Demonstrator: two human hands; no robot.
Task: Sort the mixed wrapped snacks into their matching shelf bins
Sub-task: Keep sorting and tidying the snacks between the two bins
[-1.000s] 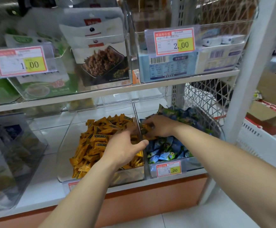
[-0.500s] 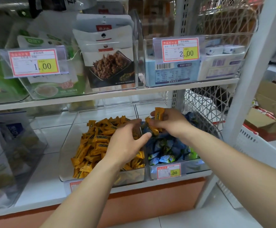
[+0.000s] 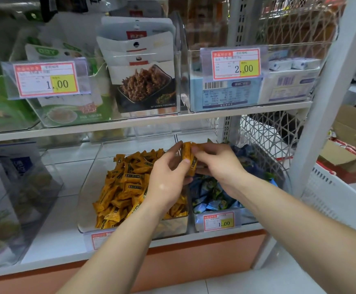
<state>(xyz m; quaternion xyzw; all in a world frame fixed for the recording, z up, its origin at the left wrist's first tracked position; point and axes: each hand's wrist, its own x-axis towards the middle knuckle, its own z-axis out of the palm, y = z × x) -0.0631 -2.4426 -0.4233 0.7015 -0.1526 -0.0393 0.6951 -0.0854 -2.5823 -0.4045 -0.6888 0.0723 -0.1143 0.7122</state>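
Two clear bins stand side by side on the lower shelf. The left bin (image 3: 92, 187) is piled with orange wrapped snacks (image 3: 126, 183). The right bin (image 3: 278, 166) holds blue and green wrapped snacks (image 3: 213, 196). Above the wall between the bins, both hands meet on a small bunch of orange snacks (image 3: 188, 154). My right hand (image 3: 217, 164) pinches the bunch from the right. My left hand (image 3: 168, 179) grips it from the left, thumb on the wrappers.
The upper shelf (image 3: 151, 122) carries clear bins of hanging pouches and blue boxes with price tags (image 3: 236, 63). A clear bin (image 3: 24, 187) of packets stands at the lower left. A white upright post (image 3: 321, 102) and white basket (image 3: 331, 192) lie to the right.
My right hand lifted orange snacks out of the blue-snack bin and carried them up and left. My left hand rose from the orange pile and now grips the same bunch.
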